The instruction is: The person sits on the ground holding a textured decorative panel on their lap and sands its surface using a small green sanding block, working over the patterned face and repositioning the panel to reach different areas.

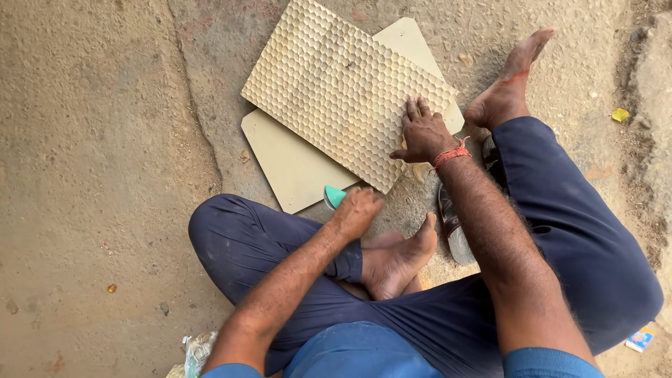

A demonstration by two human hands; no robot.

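Observation:
A tan panel with a honeycomb-dimpled face (336,87) lies tilted on top of a plain smooth tan board (290,164) on the ground. My right hand (422,131) presses flat on the dimpled panel's lower right corner; a red thread is tied round the wrist. My left hand (357,210) is closed around a small teal object (334,197) at the near edge of the boards. I sit on the ground with legs folded, one bare foot (399,259) tucked in front of me.
Rough sandy concrete ground (98,140) surrounds the boards. My other bare foot (507,80) stretches out to the right of the panel. A sandal (455,231) lies under my right forearm. Small litter lies at the lower left (196,350) and lower right (640,339).

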